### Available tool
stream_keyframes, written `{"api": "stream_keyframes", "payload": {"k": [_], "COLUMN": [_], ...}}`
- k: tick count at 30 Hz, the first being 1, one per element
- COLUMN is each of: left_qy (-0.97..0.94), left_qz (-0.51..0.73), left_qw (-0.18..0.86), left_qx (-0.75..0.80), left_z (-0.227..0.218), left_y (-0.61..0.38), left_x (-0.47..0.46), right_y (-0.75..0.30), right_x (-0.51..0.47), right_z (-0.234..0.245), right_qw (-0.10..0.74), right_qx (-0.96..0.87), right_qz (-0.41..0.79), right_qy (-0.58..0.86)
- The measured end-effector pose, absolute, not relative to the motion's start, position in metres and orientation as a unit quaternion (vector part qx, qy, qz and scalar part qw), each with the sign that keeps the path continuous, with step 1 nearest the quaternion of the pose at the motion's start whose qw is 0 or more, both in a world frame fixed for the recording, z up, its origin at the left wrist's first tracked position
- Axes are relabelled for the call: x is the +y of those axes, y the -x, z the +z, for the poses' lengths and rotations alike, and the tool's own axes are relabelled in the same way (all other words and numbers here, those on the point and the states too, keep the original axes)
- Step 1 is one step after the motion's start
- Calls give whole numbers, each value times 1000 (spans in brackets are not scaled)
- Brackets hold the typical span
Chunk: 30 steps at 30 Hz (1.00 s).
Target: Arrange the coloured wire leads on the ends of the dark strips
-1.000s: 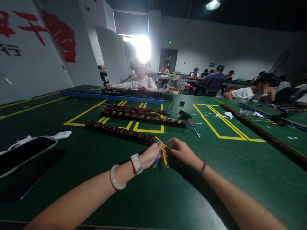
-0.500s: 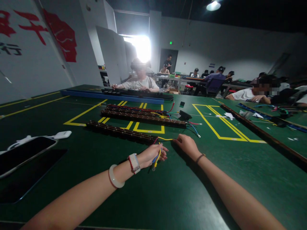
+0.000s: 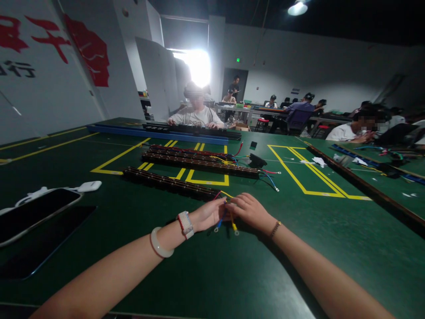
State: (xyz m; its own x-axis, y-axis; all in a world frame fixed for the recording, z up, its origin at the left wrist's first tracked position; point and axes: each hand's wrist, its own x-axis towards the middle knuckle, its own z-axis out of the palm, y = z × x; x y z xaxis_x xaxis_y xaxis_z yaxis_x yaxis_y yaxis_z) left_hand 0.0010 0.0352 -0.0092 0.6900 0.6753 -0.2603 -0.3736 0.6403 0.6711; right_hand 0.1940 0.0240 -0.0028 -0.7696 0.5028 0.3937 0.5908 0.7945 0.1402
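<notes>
Thin wires come off the right end of a long dark strip (image 3: 172,182) lying on the green table. My left hand (image 3: 210,214) is closed on these wires, thumb and fingers pinched together. A blue wire (image 3: 218,227) and a yellow wire (image 3: 234,225), both tipped with ring terminals, hang below the fingers. My right hand (image 3: 249,211) touches the left one from the right, its fingers closed at the yellow wire. The fingertips overlap, so the exact grip is partly hidden.
More dark strips (image 3: 199,161) with coloured wire ends lie just beyond. A phone (image 3: 40,212) and a dark flat panel (image 3: 49,243) rest at left. A long brown strip (image 3: 361,186) runs along the right. Across the table sits a person (image 3: 199,113) by a blue rail (image 3: 156,134).
My right hand has moved left from the outstretched yellow wire to meet my left hand. The hanging wire ends have spread apart. The view has shifted slightly.
</notes>
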Motion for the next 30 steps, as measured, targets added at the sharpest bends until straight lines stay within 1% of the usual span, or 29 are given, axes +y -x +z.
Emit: {"api": "stream_keyframes", "payload": {"k": [4, 9, 17, 19, 23, 25, 30], "left_qy": [-284, -298, -294, -297, -319, -338, -367], "left_qz": [304, 311, 307, 302, 293, 291, 308], "left_qw": [872, 864, 865, 869, 872, 869, 838], "left_qx": [257, 261, 268, 255, 227, 216, 260], "left_z": [-5, -3, -5, -7, -9, -11, -13], "left_y": [-1, -1, 0, -1, -1, -2, -6], "left_x": [34, 33, 36, 36, 36, 35, 34], "right_y": [-190, -194, -197, -195, -185, -175, -140], "right_x": [25, 31, 36, 36, 37, 38, 50], "right_z": [-4, -2, -4, -6, -6, -2, 14], "right_qw": [179, 197, 191, 214, 309, 339, 339], "right_qx": [-947, -942, -945, -940, -897, -871, -847], "right_qz": [-108, -86, -61, -42, 34, 61, 20], "right_qy": [244, 258, 259, 262, 315, 351, 408]}}
